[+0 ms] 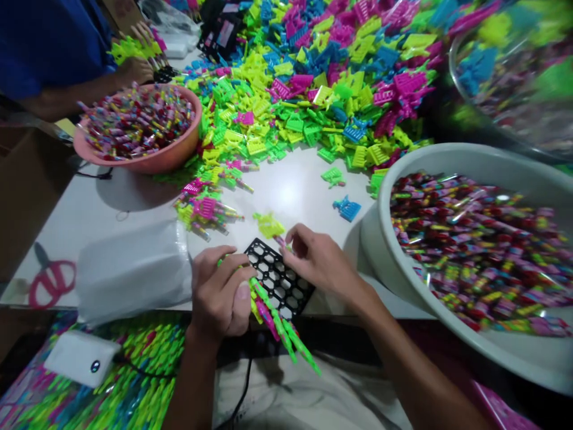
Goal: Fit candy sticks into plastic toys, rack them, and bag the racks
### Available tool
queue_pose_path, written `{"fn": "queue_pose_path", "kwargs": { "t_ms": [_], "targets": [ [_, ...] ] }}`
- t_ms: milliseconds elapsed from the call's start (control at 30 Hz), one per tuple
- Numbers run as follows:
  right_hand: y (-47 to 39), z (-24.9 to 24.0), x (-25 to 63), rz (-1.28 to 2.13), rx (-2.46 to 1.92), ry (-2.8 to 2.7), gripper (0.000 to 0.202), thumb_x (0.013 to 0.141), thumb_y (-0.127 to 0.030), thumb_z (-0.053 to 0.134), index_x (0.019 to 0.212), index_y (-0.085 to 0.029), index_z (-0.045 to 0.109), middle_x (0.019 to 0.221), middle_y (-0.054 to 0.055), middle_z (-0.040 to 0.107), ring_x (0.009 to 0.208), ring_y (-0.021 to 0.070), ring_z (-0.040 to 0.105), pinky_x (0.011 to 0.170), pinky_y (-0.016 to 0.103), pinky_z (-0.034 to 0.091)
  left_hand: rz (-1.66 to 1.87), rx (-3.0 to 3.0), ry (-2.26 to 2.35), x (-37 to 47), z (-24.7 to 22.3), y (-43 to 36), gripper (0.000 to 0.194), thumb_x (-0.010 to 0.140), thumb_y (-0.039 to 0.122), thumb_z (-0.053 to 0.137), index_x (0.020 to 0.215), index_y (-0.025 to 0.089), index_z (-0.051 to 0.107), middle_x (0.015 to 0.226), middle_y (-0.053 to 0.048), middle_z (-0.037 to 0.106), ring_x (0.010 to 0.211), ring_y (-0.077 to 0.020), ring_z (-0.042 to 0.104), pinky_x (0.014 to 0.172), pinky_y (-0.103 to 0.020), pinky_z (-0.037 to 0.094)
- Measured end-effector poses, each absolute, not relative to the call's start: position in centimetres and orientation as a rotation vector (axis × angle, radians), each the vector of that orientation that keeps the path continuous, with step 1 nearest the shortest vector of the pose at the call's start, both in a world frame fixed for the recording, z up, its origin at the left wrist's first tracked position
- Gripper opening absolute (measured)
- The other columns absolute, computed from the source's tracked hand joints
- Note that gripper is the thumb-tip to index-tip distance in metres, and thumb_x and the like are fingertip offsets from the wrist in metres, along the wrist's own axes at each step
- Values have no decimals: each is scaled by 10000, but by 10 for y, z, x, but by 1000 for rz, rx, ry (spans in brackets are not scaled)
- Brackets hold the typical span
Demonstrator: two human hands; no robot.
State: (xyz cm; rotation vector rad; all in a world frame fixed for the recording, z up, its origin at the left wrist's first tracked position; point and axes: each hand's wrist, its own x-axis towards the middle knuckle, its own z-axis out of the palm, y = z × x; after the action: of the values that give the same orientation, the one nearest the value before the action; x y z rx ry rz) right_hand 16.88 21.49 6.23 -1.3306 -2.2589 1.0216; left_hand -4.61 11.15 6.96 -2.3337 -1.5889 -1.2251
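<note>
My left hand (222, 291) is closed round a bunch of thin plastic pieces (276, 316) in green, yellow and pink, which stick out below the fingers. Between the thumb and fingers of my right hand (316, 255) is a small tube in a colourful wrapper (280, 241), with a yellow comb-like plastic piece (269, 225) at its far end. Under both hands, at the table's front edge, lies a black plate with hexagonal holes (286, 288). Just beyond my left hand, several plastic pieces with wrapped tubes joined to them (208, 209) lie in a cluster.
A large heap of coloured plastic pieces (286, 113) covers the back of the white table (286, 179). Wrapped tubes fill a pink bowl (188, 134) and a grey tub (380, 233). Plastic bags (134, 269), red scissors (52, 283) and a white power bank (80, 358) are at left, below a co-worker's arm (80, 92).
</note>
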Motion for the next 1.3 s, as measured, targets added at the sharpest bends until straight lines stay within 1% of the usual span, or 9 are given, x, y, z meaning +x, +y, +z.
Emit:
{"fn": "queue_pose_path", "kwargs": {
  "t_ms": [100,167,300,533,767,867,967,1100,1300],
  "targets": [
    [179,60,186,1375,-1227,-2144,75,966,-237,646,928,-221,582,694,-59,595,593,124,533,583,245,372,-1090,-2509,-1449,-47,78,116,335,930,185,484,1150,140,732,1124,-158,793,1269,-381,635,1098,-605,425],
    [161,56,189,1456,-1161,-2132,112,1010,-240,609,903,-220,583,727,-40,608,627,130,540,604,251,391,-1072,-2567,-1386,-45,77,121,303,918,199,479,1086,160,729,1029,-125,805,1173,-357,692,1055,-583,430],
    [146,47,186,1351,-996,-2212,154,1114,-283,538,1011,-216,630,923,29,701,807,175,615,762,297,461,-1189,-2469,-1390,-39,65,125,256,924,227,422,856,209,668,770,-44,737,793,-257,687,895,-522,408],
    [148,50,182,1152,-910,-2548,80,1078,-141,557,1043,-207,588,980,45,713,790,177,602,694,289,409,-1268,-2413,-1433,-35,57,122,337,981,264,367,821,218,660,750,-45,722,717,-237,641,886,-524,401],
    [154,59,180,970,-825,-2835,150,1053,-49,543,1086,-173,623,1029,70,740,799,182,644,671,296,381,-1184,-2460,-1329,-38,64,124,493,1087,372,312,1141,170,759,805,-74,754,761,-261,648,856,-511,400],
    [178,63,178,1076,-840,-2747,164,1074,-94,534,1131,-201,644,1007,37,747,820,172,665,702,277,402,-1153,-2490,-1335,-39,67,121,455,1080,362,338,957,197,744,750,-58,726,722,-244,599,849,-509,388],
    [214,67,149,836,-1004,-2675,235,1119,-169,487,1277,-198,658,1158,84,738,895,185,690,764,290,432,-1140,-2497,-1373,-38,69,115,433,1065,340,352,795,214,667,689,-41,683,680,-225,538,834,-504,376],
    [254,67,81,466,-1209,-2765,320,1168,-342,439,1328,-184,668,1355,151,651,992,226,717,710,302,443,-1158,-2464,-1412,-38,69,108,400,1049,319,369,770,217,636,666,-29,653,666,-216,509,822,-495,368],
    [268,57,48,416,-1249,-2819,355,1174,-310,394,1245,-129,692,1208,183,703,1018,263,741,728,320,490,-1186,-2404,-1457,-43,66,99,334,1014,284,399,786,219,634,660,-22,645,664,-209,541,826,-490,377]
  ]
}}
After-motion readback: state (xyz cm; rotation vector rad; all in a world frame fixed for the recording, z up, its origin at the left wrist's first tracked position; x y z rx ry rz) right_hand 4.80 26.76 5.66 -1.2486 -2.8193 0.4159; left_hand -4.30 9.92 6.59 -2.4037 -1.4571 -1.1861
